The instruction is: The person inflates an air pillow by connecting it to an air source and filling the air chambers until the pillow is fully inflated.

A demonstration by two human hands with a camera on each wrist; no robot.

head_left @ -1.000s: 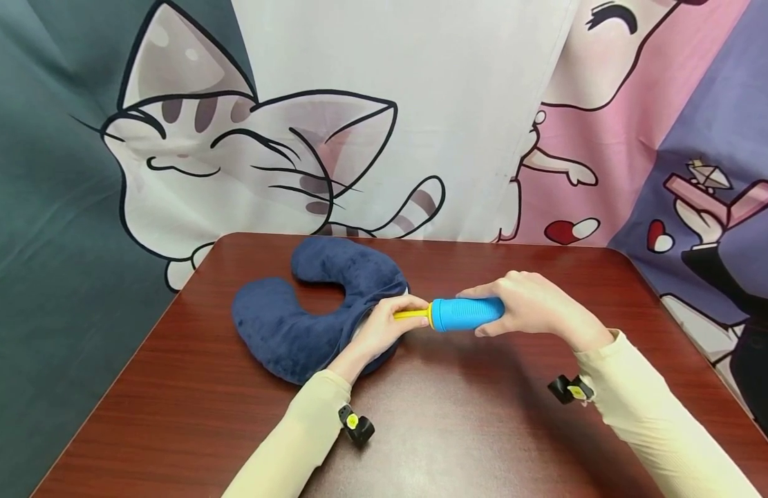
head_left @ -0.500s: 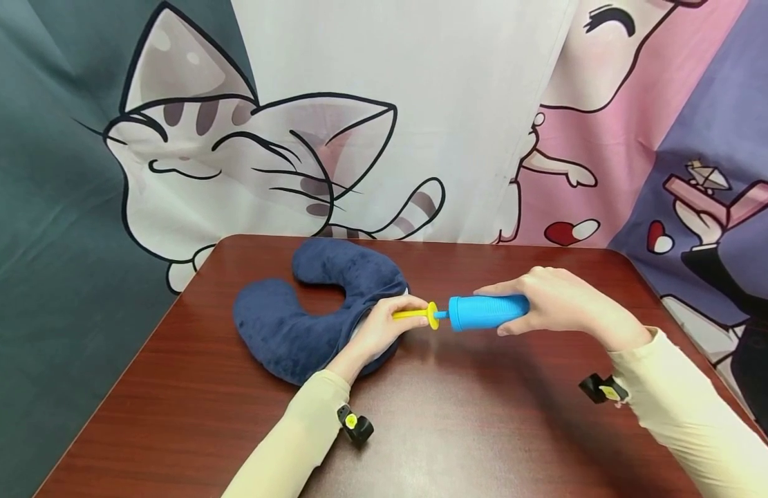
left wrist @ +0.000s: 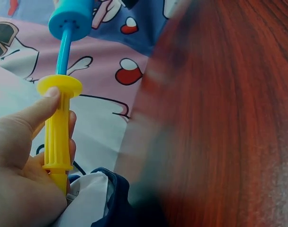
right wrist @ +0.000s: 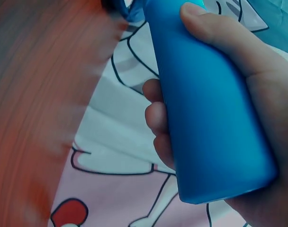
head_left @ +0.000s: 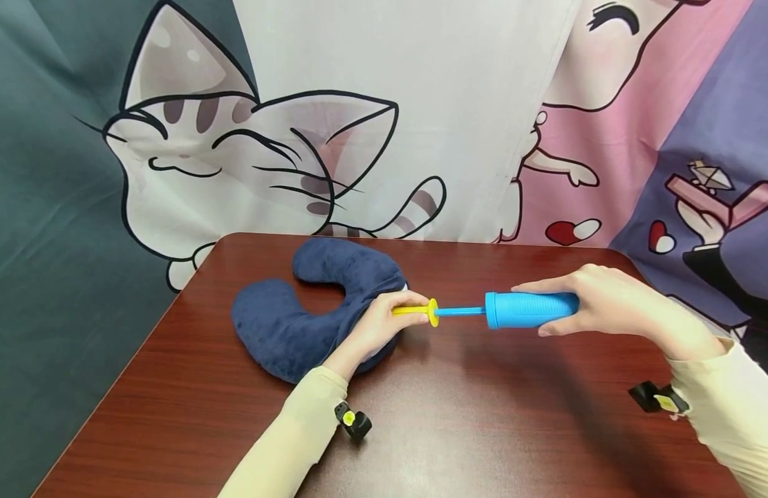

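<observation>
A hand air pump [head_left: 525, 310] lies level between my two hands above the table. My right hand [head_left: 607, 304] grips its blue cylinder; in the right wrist view the thumb and fingers wrap round the blue cylinder [right wrist: 205, 109]. My left hand [head_left: 384, 321] holds the ribbed yellow end [left wrist: 58, 127], thumb against its round flange. A thin blue rod [head_left: 460, 311] shows between flange and cylinder. Below the left hand, a navy U-shaped neck pillow [head_left: 284, 339] rests on the table, and white lining [left wrist: 89, 201] shows at its cover's opening. Where the yellow tip ends is hidden.
The brown wooden table [head_left: 191, 415] runs back to a cloth backdrop [head_left: 471, 124] printed with cartoon cats. A small black camera is strapped to each wrist.
My right hand has moved steadily right with the blue cylinder, drawing it away from the yellow end, so a long stretch of rod shows. The left hand and pillow have hardly moved.
</observation>
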